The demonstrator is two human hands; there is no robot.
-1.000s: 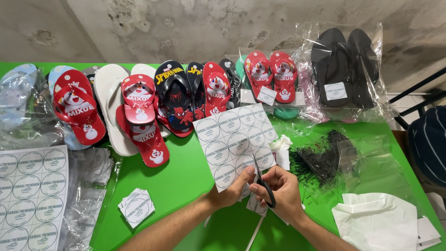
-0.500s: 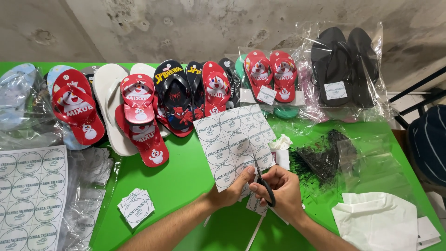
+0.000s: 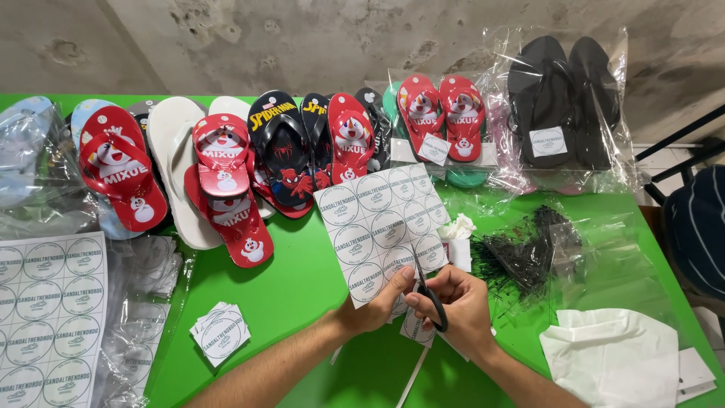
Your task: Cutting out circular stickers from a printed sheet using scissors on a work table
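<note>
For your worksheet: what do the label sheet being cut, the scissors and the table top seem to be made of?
Label sheet: thin white paper, matt; it bends in the left hand.
Scissors in the right hand: grey metal-looking blades, dark handles, probably plastic.
Table top: smooth green surface, faint sheen; material unclear.

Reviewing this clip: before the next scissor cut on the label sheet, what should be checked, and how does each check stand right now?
1. Left hand grips the label sheet at its lower edge: ok.
2. Right hand holds the scissors with fingers through the handles: ok.
3. Blades meet the sheet beside the printed circles, not across one: cannot tell.
4. Left fingertips clear of the blades: cannot tell, they sit very close.
5. Cut labels gathered in a stack on the green table: ok.
</note>
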